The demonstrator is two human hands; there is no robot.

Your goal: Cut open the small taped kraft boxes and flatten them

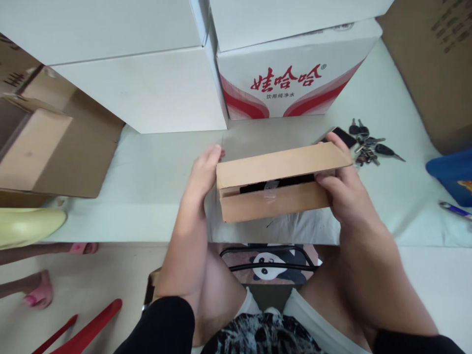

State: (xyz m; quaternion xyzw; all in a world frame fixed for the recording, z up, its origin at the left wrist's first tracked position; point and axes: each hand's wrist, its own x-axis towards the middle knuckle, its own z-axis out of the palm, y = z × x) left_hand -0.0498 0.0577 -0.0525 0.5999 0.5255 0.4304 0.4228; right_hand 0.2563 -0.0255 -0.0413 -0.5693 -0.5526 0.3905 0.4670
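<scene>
A small flat brown cardboard box point(275, 202) is held between my hands above the near part of the covered table. Its front side is parted along a gap, with something black point(295, 182) showing inside. A strip of clear tape point(270, 191) sits across that gap. My right hand point(342, 184) grips the box's right end, the thumb at the gap and the fingers over the far side. Against the left end rests my left hand point(206, 169), its fingers curving toward the back edge and partly hidden. The box's underside is out of sight.
White cartons point(147, 93) and a red-and-white water carton point(295, 83) stand behind. Keys point(365, 142) lie beside a dark phone-like object point(341, 136). Brown cartons point(73, 152) are left; a blue container point(452, 177) and a pen point(455, 210) are right. Another person's feet point(39, 290) show lower left.
</scene>
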